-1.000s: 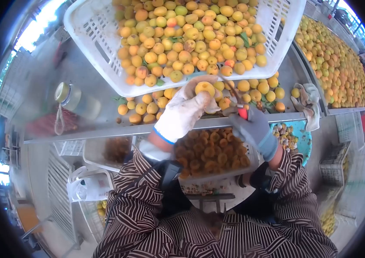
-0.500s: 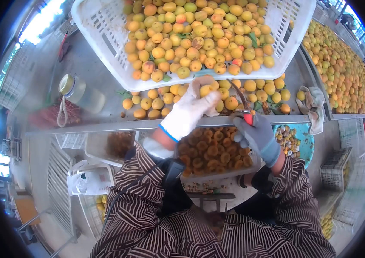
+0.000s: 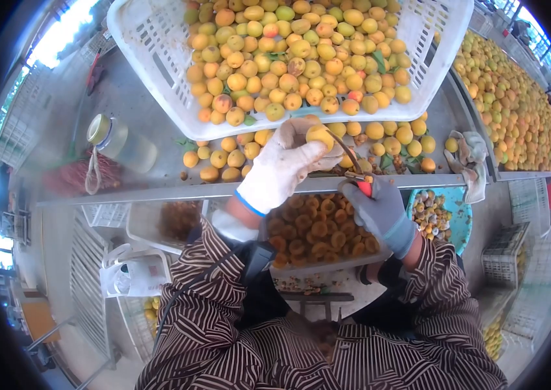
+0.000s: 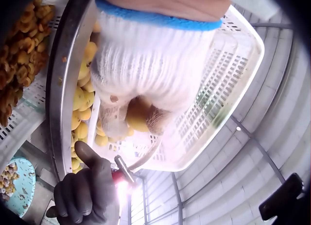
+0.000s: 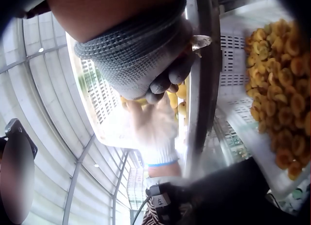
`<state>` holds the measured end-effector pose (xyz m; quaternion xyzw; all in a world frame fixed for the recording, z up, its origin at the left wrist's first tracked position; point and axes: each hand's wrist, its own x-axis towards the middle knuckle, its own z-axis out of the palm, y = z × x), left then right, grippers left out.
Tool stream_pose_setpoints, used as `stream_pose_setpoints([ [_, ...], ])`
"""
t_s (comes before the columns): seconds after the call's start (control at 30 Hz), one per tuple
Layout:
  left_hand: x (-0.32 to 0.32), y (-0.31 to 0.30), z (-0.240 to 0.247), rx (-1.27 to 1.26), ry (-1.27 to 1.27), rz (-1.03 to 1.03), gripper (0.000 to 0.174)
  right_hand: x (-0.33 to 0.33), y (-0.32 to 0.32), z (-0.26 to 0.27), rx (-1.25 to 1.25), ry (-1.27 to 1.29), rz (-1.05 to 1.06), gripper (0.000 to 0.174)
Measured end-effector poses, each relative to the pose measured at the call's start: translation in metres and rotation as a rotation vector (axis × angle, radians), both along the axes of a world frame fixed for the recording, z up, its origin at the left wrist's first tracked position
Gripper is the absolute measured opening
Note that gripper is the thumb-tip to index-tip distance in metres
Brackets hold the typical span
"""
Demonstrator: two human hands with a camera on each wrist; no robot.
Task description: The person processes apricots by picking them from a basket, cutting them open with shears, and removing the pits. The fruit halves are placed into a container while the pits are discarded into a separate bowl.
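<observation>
In a white knit glove with a blue cuff, my left hand point(image 3: 280, 168) pinches a yellow apricot point(image 3: 320, 135) above the metal table's front edge. The left wrist view shows that apricot point(image 4: 138, 119) between the glove's fingers. My right hand point(image 3: 383, 211), gloved in grey, is curled round the red handle point(image 3: 365, 186) of a curved knife. Its blade point(image 3: 345, 147) reaches up to the apricot's right side; whether it touches the skin I cannot tell. Loose apricots point(image 3: 231, 159) lie on the table behind the hands.
A white crate point(image 3: 152, 71) of apricots stands behind the hands, with a jar point(image 3: 119, 140) at left and a cloth point(image 3: 474, 162) at right. Below the table edge are a crate of apricot halves point(image 3: 321, 227) and a turquoise basin point(image 3: 462, 221). More apricots point(image 3: 509, 104) are heaped at right.
Over the last half second the knife blade has come left to the apricot, and the right hand has shifted slightly left. The left hand has turned, so its apricot shows more fully.
</observation>
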<state>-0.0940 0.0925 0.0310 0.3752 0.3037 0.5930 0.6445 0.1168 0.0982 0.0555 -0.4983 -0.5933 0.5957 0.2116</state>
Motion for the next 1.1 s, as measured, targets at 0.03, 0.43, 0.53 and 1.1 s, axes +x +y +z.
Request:
stream_pose_setpoints([
  [0.03,0.0,-0.001,0.002,0.001,0.095,0.021,0.051,0.0,0.0,-0.003,-0.007,0.013,0.02,0.024],
  [0.43,-0.003,-0.008,0.028,0.181,0.66,0.083,0.051,0.009,0.014,-0.033,0.338,-0.186,0.183,0.029],
  [0.53,0.0,-0.01,0.031,0.152,0.727,0.068,0.051,0.009,0.014,-0.039,0.29,-0.243,0.222,0.028],
  [1.1,-0.006,0.0,0.017,0.163,0.554,0.029,0.057,0.005,0.012,-0.059,0.475,-0.3,0.363,0.04],
])
